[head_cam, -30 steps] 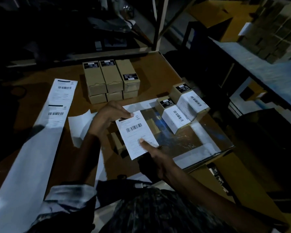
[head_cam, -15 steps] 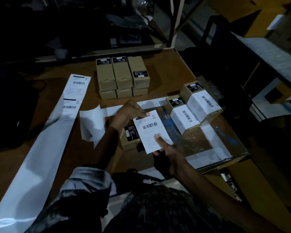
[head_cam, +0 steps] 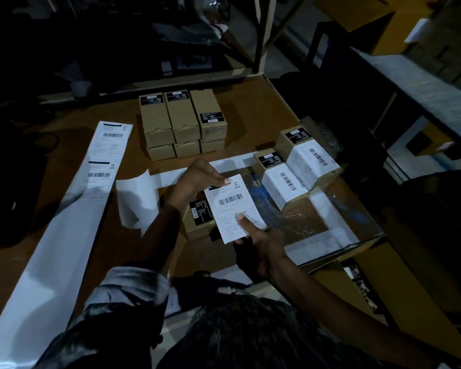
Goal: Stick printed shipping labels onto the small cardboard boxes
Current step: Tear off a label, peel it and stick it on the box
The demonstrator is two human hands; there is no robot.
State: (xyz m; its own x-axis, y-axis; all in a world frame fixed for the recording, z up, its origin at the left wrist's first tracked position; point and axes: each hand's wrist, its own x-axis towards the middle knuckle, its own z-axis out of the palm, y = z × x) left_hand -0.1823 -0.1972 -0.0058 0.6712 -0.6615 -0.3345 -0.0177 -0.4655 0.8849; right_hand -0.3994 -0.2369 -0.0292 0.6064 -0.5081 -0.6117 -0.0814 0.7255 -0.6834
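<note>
A white shipping label (head_cam: 233, 206) with a barcode hangs over a small cardboard box (head_cam: 197, 225) on the table. My left hand (head_cam: 197, 179) pinches the label's top edge. My right hand (head_cam: 258, 243) pinches its lower edge, thumb on the printed face. The box shows a black sticker at its left end; the label hides the rest of it. Two boxes with white labels (head_cam: 282, 182) (head_cam: 308, 155) lie to the right. A stack of several unlabelled boxes (head_cam: 183, 121) stands at the back.
A long strip of label backing with two printed labels (head_cam: 107, 155) runs down the left of the brown table (head_cam: 250, 113). A peeled backing sheet (head_cam: 136, 201) lies beside my left arm. A glossy taped patch (head_cam: 317, 222) covers the table's right corner, by the edge.
The label has come down closer over the box with the black sticker, both hands still holding it. The camera view has shifted, so the table's objects sit further right in the frame.
</note>
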